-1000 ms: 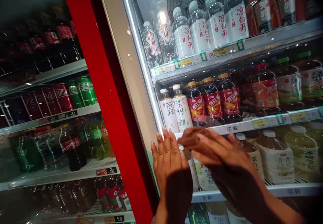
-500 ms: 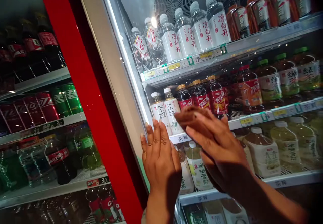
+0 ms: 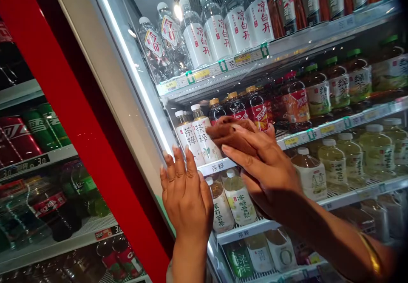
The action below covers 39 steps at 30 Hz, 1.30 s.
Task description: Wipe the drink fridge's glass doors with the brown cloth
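Observation:
Pressed flat against the glass door of a lit drinks fridge, my left hand (image 3: pixel 185 193) has its fingers apart and holds nothing. To its right, my right hand (image 3: pixel 266 159) grips a folded brown cloth (image 3: pixel 228 136) against the glass. Part of the cloth is hidden under the fingers. Behind the glass, between the hands, stand white-labelled tea bottles (image 3: pixel 204 132) on the middle shelf. A gold bracelet (image 3: pixel 369 253) circles my right wrist.
Clear water bottles (image 3: pixel 219 30) line the top shelf (image 3: pixel 210 77). A pale door frame (image 3: pixel 105 87) and a red panel (image 3: pixel 73 117) run down the left. Beyond them, another fridge holds cans (image 3: pixel 19 134) and cola bottles (image 3: pixel 52 206).
The view has shifted, so the shelves and frame sit further left and the bracelet shows. My right hand with the cloth sits slightly higher against the bottles. My left hand remains flat on the glass.

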Each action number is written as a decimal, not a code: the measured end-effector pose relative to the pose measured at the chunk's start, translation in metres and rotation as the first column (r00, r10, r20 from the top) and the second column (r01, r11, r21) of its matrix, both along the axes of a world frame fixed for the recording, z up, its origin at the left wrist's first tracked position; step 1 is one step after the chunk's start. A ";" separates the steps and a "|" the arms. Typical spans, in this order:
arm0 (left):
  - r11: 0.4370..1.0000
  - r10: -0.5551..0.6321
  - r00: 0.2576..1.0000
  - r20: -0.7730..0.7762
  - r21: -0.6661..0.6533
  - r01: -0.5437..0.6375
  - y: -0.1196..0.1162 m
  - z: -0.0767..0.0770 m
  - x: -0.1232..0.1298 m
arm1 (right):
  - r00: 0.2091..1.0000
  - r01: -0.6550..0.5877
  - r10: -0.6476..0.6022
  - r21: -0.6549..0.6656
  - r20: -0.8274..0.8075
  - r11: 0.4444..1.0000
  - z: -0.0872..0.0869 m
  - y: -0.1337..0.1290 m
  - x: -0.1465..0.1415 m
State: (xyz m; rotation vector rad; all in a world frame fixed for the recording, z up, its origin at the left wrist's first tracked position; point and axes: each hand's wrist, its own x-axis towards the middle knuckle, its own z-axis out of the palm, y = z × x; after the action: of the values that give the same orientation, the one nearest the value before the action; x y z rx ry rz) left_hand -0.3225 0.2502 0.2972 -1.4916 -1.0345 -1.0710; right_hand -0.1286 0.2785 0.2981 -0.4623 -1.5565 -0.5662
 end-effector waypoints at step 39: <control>1.000 -0.019 0.996 0.089 -0.018 0.020 0.027 0.002 0.111 | 0.990 0.069 -0.078 0.073 0.121 0.995 -0.014 0.034 0.127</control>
State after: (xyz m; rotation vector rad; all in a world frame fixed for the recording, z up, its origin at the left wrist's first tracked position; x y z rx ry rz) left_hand -0.2113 0.2769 0.2992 -1.4832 -1.0968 -1.1532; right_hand -0.0014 0.3123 0.2844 -0.4406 -1.6372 -0.7142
